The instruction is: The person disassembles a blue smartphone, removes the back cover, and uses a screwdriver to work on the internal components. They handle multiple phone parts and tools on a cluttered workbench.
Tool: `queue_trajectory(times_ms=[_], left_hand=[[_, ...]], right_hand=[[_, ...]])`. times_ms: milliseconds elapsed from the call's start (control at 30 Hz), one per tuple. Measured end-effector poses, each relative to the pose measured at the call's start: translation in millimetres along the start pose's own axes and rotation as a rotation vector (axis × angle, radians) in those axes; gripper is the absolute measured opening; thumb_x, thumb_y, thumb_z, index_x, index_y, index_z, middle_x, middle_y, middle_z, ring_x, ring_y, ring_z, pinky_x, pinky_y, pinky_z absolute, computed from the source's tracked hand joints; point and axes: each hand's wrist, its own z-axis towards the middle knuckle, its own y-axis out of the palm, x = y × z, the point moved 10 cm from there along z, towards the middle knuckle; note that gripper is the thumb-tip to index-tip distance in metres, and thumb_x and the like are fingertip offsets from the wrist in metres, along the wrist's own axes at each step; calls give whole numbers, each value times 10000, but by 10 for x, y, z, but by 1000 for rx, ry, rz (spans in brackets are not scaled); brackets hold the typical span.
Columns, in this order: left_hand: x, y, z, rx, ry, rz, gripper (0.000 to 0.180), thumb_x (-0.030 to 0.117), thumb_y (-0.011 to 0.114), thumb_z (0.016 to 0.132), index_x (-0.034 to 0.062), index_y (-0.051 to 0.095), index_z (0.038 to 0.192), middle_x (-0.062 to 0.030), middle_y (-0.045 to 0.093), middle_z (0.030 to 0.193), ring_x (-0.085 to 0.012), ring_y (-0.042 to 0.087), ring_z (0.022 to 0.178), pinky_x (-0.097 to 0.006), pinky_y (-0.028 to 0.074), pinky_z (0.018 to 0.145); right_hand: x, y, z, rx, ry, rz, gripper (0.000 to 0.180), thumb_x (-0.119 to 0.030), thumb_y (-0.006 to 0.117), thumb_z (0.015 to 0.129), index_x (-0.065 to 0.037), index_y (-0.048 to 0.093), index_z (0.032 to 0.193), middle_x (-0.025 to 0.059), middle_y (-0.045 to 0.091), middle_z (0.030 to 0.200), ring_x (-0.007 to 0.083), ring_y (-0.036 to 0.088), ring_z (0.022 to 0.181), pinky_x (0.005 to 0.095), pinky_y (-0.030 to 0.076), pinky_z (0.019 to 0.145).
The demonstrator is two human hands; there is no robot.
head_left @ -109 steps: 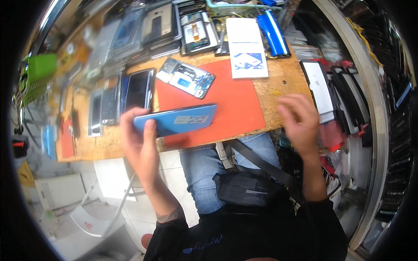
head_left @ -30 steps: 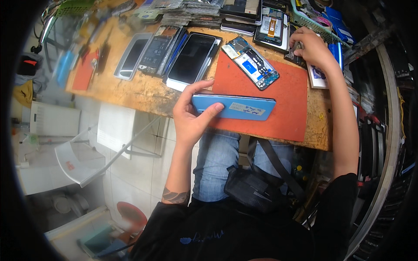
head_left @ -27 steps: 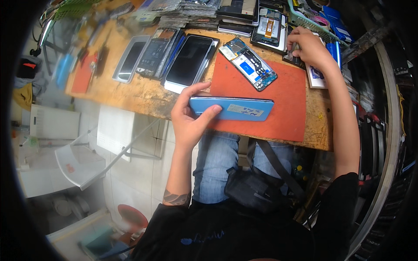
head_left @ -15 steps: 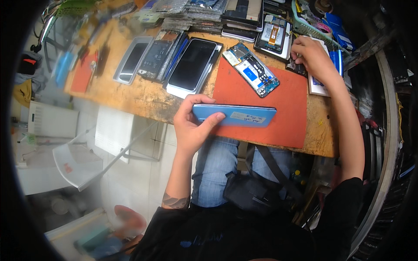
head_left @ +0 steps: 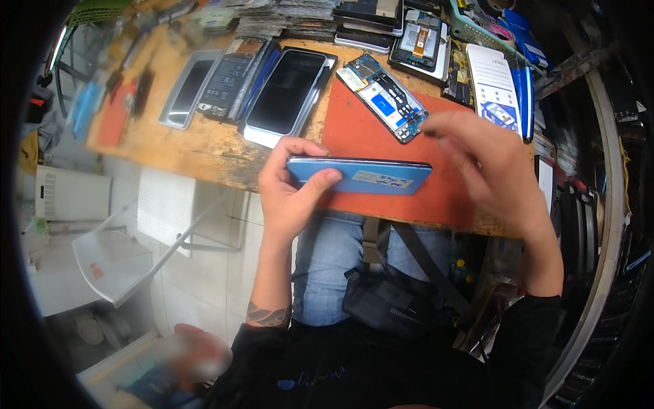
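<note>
Your left hand (head_left: 283, 204) has the blue phone (head_left: 334, 178) clamped by its left end, thumb across the back and fingers behind, the pale sticker (head_left: 381, 180) turned toward you. The phone is tilted up on edge above the near side of the red mat (head_left: 443, 204). Your right hand (head_left: 501, 174) is raised just right of it, apart from it, forefinger and thumb bent toward each other; a dark spot shows at the fingertips, but blur hides whether they grip something small. The step in hand looks like steadying the phone while the right hand is brought close to it. The next move probably calls for a firm left grip and a right fingertip lined up with the phone's upper edge. Mind the opened phone (head_left: 385, 99), its board bare, lying slanted over the mat's far edge: your right fingertips look near it in this view and could knock it. A dark-screened phone (head_left: 286, 92) sits beyond your left hand, and a white box (head_left: 492, 82) stands beyond the right.
</note>
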Motion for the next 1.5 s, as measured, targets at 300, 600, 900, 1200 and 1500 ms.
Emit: queue_trajectory(times_ms=[300, 600, 900, 1200, 1500], left_hand=[[-19, -27, -32, -27, 58, 4, 388, 85, 912, 921, 2, 643, 1188, -65, 710, 1136, -121, 676, 1031, -275, 541, 932], [-15, -49, -40, -35, 67, 24, 415, 117, 929, 915, 14, 631, 1184, -79, 716, 1143, -132, 679, 1043, -279, 539, 944], [29, -8, -32, -37, 98, 30, 413, 147, 922, 928, 26, 595, 1150, -106, 714, 1137, -145, 669, 1036, -287, 531, 948], [32, 5, -30, -56, 91, -1, 406, 133, 910, 939, 36, 574, 1146, -112, 709, 1140, -140, 658, 1025, -286, 525, 941], [65, 26, -36, -68, 118, 35, 408, 114, 903, 942, 40, 558, 1147, -111, 696, 1128, -141, 651, 1026, -291, 518, 950]], right_hand=[[-111, 152, -265, -96, -25, -153, 314, 45, 735, 919, -49, 760, 1218, 124, 594, 780, 333, 641, 697, 441, 472, 623], [-90, 126, -334, -77, -75, -157, 327, 32, 721, 846, -45, 761, 1161, 103, 634, 823, 323, 681, 732, 438, 509, 611], [-142, 175, -352, -70, -112, -230, 305, 17, 696, 801, -41, 733, 1098, 81, 645, 825, 305, 708, 756, 436, 532, 604], [-28, 233, -259, -141, -111, -111, 178, 32, 690, 775, -53, 626, 918, 121, 656, 764, 393, 692, 728, 490, 526, 616], [-62, 305, -222, -255, -109, -168, 161, 15, 718, 780, -53, 635, 900, 128, 697, 757, 378, 717, 712, 481, 547, 633]])
